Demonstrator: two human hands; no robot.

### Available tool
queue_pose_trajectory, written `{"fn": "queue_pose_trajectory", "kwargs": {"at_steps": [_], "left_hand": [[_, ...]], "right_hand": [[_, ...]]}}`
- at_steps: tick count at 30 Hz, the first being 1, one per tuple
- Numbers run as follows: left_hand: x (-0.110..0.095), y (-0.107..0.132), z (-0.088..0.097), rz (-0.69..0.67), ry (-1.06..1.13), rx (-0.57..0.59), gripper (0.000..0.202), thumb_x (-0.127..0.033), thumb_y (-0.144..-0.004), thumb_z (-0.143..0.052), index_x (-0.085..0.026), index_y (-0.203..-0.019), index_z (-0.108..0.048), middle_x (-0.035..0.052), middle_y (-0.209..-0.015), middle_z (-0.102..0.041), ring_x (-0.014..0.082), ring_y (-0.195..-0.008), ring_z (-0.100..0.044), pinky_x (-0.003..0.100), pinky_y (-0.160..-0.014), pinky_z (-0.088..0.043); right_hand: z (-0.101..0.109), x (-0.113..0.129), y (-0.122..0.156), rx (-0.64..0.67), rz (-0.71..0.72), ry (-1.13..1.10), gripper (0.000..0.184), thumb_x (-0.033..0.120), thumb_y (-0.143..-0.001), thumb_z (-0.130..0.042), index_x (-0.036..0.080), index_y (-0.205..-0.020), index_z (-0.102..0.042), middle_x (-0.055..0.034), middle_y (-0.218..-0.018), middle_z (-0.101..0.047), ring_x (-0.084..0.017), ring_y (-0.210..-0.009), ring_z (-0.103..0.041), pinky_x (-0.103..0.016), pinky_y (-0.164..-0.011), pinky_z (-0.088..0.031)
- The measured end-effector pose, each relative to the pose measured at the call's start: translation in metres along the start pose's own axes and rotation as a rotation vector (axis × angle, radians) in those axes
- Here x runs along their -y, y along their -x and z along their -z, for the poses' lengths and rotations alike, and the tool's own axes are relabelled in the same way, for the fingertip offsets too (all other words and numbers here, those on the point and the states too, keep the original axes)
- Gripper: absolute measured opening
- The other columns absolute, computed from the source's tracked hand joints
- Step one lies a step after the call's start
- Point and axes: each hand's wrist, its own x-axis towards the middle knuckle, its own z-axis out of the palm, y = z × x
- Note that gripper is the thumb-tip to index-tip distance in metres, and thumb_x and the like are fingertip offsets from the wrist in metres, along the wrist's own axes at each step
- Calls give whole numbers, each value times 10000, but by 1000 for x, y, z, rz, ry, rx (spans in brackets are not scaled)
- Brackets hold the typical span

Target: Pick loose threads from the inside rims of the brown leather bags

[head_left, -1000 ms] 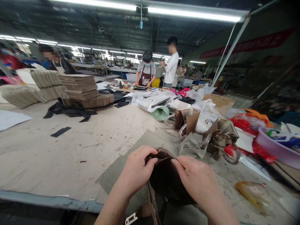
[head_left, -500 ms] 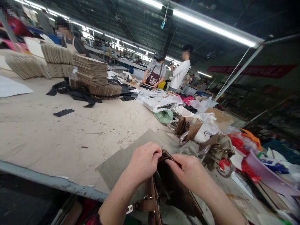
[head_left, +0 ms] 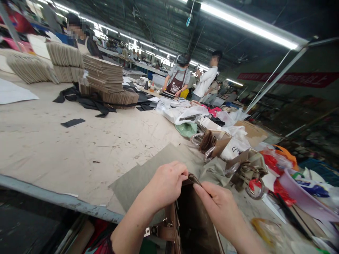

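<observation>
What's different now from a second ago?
The left hand has moved closer to the right hand at the edge of the brown bag. The whole view has tilted, so the head camera turned. Nothing was let go: both hands still pinch the bag. The black strip and grey-green sheet stayed put on the table.

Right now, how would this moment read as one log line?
brown bag: mouth open | left hand: pinching its rim | right hand: pinching its rim | grey cloth: on table
</observation>
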Motion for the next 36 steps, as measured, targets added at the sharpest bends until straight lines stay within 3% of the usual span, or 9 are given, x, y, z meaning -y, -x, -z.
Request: {"fn": "queue_pose_trajectory", "kwargs": {"at_steps": [6, 9, 12, 15, 21, 29, 36], "left_hand": [[-1, -4, -2, 20, 36, 15, 188, -113, -870, -437, -198, -771, -572, -4, -799, -623, 147, -805, -583, 253, -734, -420], [0, -3, -2, 60, 96, 8, 149, -116, -842, -480, -215, -886, -583, -6, -884, -656, 156, -872, -609, 261, -787, -440], [4, 1, 2, 136, 115, 51, 387, -121, -801, -533, -232, -1171, -516, 36, -1074, -671, 193, -983, -625, 303, -861, -462], [7, 7, 8, 167, 55, 129, 486, -89, -812, -473, -231, -1276, -451, 55, -1072, -686, 210, -991, -634, 325, -853, -475], [-10, 13, 13, 88, -50, 274, 479, -73, -847, -397, -266, -1280, -468, 35, -1016, -690, 201, -963, -635, 307, -823, -469], [-18, -2, -1, 44, 7, 234, 338, -38, -848, -415, -269, -1021, -590, -37, -926, -667, 130, -863, -616, 252, -784, -449], [-22, -2, -10, 22, -17, 183, 230, -95, -832, -544, -268, -936, -654, -39, -1058, -678, 135, -1020, -598, 249, -912, -418]], "right_hand": [[6, 4, -9, 44, -32, 21, 230, 338, -955, -466, 229, -837, -630, 25, -740, -650, -146, -668, -585, -260, -612, -340], [7, 1, -19, 20, -31, 136, 247, 278, -949, -466, 217, -779, -634, 3, -772, -659, -165, -715, -601, -277, -645, -345], [7, -5, -25, 17, -38, 222, 263, 255, -939, -480, 208, -718, -614, 1, -726, -636, -169, -702, -597, -284, -638, -337], [8, -10, -23, 10, -28, 229, 287, 255, -936, -482, 205, -672, -583, 6, -688, -613, -163, -678, -586, -285, -623, -328], [7, -20, 1, -42, -26, 91, 322, 275, -947, -425, 206, -657, -546, 7, -660, -591, -150, -632, -560, -286, -607, -316], [8, -31, 12, -57, -109, 52, 329, 290, -952, -423, 210, -654, -541, 10, -675, -593, -156, -648, -555, -296, -617, -295], [11, -33, 12, -46, -162, 52, 289, 250, -942, -472, 207, -673, -570, 11, -710, -625, -158, -709, -586, -283, -640, -314]]}}
